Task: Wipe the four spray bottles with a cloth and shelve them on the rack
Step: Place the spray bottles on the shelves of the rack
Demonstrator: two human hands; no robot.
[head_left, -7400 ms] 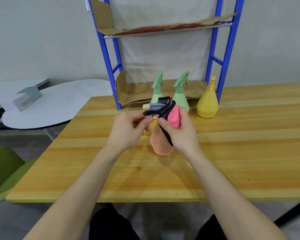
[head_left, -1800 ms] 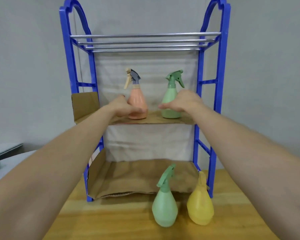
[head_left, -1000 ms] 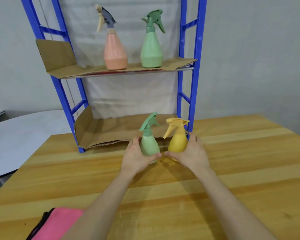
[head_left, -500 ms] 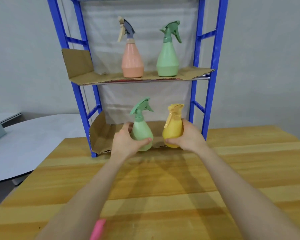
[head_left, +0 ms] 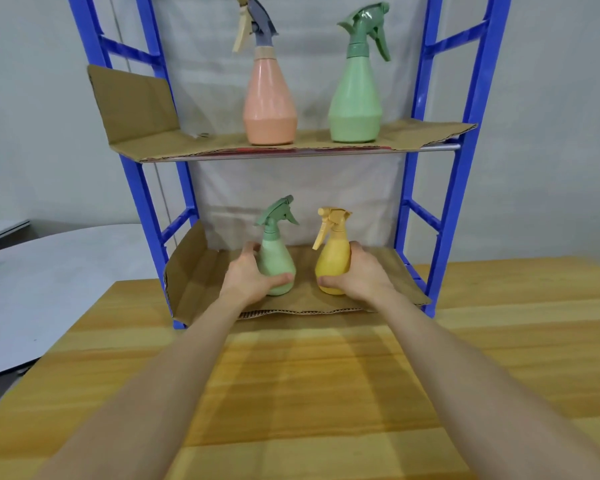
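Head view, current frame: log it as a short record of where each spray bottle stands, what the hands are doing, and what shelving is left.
rack: blue frame on the wooden table, cardboard liners on both shelves
upper shelf: peach bottle and tall green bottle, upright, side by side, apart
lower shelf: small green bottle and yellow bottle, upright on the lower liner
hands: left hand grips the small green bottle; right hand grips the yellow bottle
left to do: release both held bottles
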